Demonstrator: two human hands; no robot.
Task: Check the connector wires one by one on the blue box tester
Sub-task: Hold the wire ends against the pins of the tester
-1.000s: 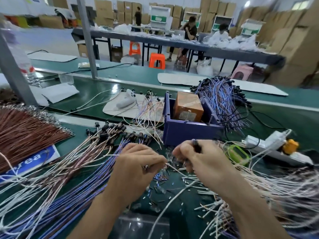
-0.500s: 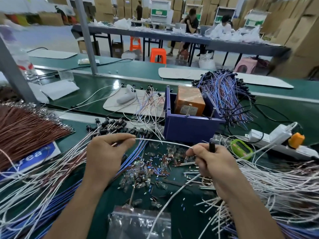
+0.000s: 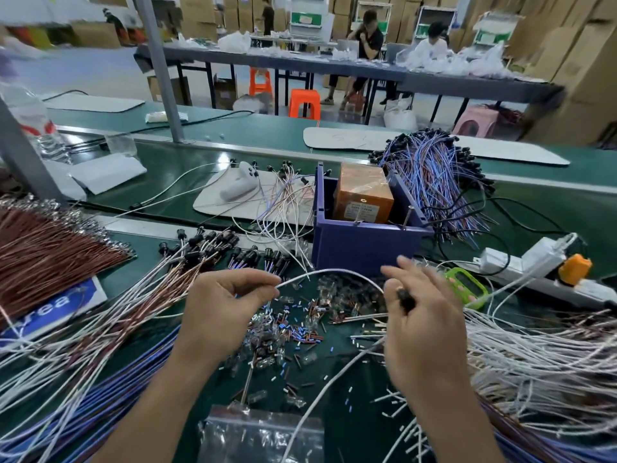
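Your left hand [image 3: 227, 305] pinched the white wire [image 3: 334, 271] between thumb and forefinger, the other fingers curled under. From that pinch the wire arched over to your right hand [image 3: 424, 325]. There its dark plug end sat tucked against the thumb, and two fingers above it stuck out straight and blurred.

The blue box tester [image 3: 364, 248] stood just past your right fingertips, apart from the wire, with an orange block [image 3: 362, 195] inside it.

Under the arch, between your hands, lay a litter of small loose parts [image 3: 300, 329]. Outside your left hand fanned a sheaf of connector wires [image 3: 100, 329], and outside your right sprawled a heap of white leads [image 3: 534, 362]. A clear plastic bag [image 3: 260, 436] lay between your forearms.
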